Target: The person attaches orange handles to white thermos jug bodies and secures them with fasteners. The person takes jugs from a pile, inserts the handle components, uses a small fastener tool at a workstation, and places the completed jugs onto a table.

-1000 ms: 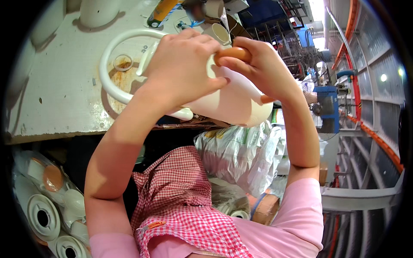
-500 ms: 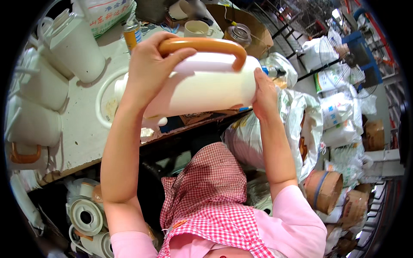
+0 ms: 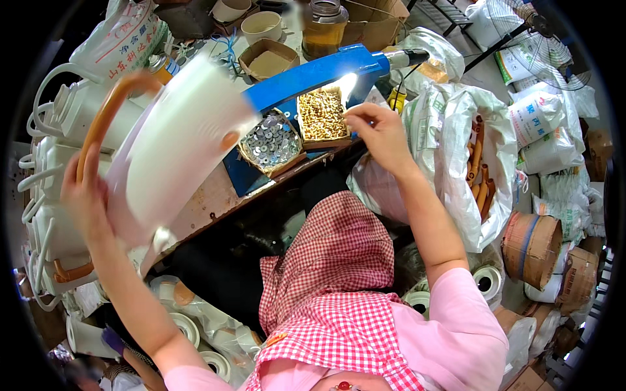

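Observation:
My left hand (image 3: 88, 195), blurred by motion, grips a white jug (image 3: 179, 146) at its orange-brown handle (image 3: 98, 127). The jug is tilted, its base pointing up and to the right, beside a blue machine arm (image 3: 306, 79). With thumb and forefinger pinched together, my right hand (image 3: 386, 140) hovers just right of a small box of brass-coloured fasteners (image 3: 323, 116). Whatever that pinch holds is too small to make out. Left of the fasteners sits a box of silvery washers (image 3: 270, 142). A bright light shines under the blue arm.
Several white jugs (image 3: 62, 215) line the table's left side. A glass jar (image 3: 324, 29) of yellowish liquid and an open carton (image 3: 268, 60) stand at the back. On the right, a white sack (image 3: 492, 124) holds brown handles (image 3: 481, 189). A fan (image 3: 544, 45) is beyond.
The jug has swung left and turned, its base now up. My right hand has let go of its base and moved beside the fasteners. The view has shifted, showing the blue arm and both boxes.

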Available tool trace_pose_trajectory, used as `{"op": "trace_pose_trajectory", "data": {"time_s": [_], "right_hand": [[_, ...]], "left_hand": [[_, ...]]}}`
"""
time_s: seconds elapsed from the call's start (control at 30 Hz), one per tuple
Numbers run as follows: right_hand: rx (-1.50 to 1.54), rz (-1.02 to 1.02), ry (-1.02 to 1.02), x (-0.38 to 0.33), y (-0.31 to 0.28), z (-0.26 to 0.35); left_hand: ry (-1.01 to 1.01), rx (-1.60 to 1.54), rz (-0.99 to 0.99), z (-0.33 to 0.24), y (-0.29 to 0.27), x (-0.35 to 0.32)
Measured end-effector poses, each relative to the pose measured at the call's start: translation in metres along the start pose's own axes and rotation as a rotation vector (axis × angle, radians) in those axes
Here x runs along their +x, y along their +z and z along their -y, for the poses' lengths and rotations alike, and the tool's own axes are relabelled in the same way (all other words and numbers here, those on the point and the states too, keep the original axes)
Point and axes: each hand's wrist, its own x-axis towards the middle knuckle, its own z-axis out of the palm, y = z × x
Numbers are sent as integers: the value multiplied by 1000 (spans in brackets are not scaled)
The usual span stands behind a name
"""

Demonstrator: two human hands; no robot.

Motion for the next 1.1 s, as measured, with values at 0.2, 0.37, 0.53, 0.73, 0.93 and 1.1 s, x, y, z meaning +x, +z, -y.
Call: {"op": "trace_pose_trajectory", "data": {"time_s": [0.2,0.37,0.53,0.73,0.93,1.1], "right_hand": [[-782,193,-188,43,52,-1],[-1163,300,-102,49,66,-28],[-980,140,-184,26,42,6],[110,239,-15,16,69,83],[454,247,-130,61,146,144],[495,350,-137,74,174,138]], "left_hand": [[-21,-26,-195,80,-151,-52],[-33,-14,-237,110,-137,-117],[-53,-187,-160,101,-127,-131],[30,-99,-224,109,-139,-136],[55,-123,-194,111,-137,-130],[69,-136,-186,117,-140,-137]]}}
